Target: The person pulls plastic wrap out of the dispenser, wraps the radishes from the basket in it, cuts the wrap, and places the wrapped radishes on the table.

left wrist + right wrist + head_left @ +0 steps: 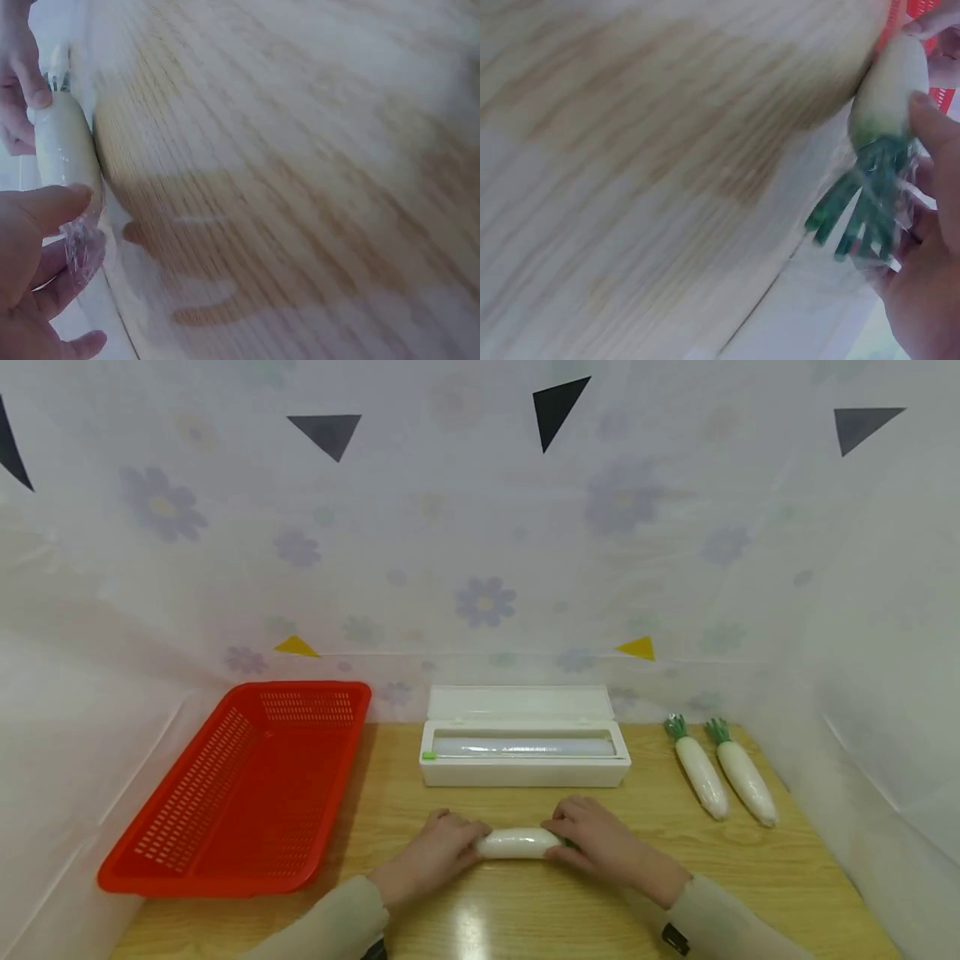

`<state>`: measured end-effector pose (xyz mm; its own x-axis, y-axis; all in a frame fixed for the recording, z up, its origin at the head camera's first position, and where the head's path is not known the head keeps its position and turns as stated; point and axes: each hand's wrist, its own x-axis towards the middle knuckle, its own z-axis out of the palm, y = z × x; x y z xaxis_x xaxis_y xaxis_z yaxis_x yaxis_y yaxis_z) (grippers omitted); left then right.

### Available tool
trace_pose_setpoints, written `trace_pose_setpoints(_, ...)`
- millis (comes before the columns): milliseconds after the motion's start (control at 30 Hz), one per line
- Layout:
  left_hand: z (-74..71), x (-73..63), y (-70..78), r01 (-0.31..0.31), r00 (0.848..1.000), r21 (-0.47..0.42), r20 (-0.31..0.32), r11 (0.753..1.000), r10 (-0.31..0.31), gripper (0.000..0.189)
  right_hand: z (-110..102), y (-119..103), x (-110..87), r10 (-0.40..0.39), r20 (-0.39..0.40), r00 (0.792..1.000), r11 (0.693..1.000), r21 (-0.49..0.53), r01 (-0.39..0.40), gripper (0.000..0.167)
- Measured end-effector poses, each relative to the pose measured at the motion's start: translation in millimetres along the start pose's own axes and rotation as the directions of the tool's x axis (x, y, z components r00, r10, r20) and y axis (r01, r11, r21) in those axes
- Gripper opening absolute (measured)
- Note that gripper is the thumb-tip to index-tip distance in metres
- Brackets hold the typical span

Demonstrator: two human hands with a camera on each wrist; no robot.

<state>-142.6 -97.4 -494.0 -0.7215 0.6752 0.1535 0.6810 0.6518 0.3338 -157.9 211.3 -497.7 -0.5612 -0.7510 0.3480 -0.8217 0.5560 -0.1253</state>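
A white radish wrapped in clear film lies crosswise, low over the wooden table, between both hands. My left hand pinches its left end; in the left wrist view the thumb presses there and bunched clear film shows between the fingers. At the other end, my right hand grips the radish near its leaves, thumb on its side. The green leaf stubs spread out under clear film in the right wrist view, while the hand mostly covers them from above. Just behind stands a white cling film box, lid raised, roll inside.
A red plastic basket stands on the left of the table. Two more white radishes, a nearer-middle one and an outer one, lie at the right with leaves pointing back. Patterned white sheeting encloses the back and sides.
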Motion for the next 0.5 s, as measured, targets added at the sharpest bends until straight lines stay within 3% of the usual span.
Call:
trace_pose_setpoints(133,3.0,1.3,1.4,0.007,1.000,0.120,-0.019,0.993,-0.005,0.035,2,2,3.3,0.016,-0.006,1.000,1.000,-0.017,-0.016,0.025)
trace_pose_setpoints(267,8.1,5.1,1.0,0.027,0.999,0.172,-0.037,0.985,-0.021,0.035,4,4,7.5,0.008,-0.021,1.000,0.998,-0.061,-0.009,0.016)
trace_pose_setpoints(500,10.4,17.9,-3.8,0.013,0.998,0.194,-0.068,0.981,0.000,0.025,2,3,12.0,0.057,0.061,0.996,0.977,-0.211,-0.043,0.043)
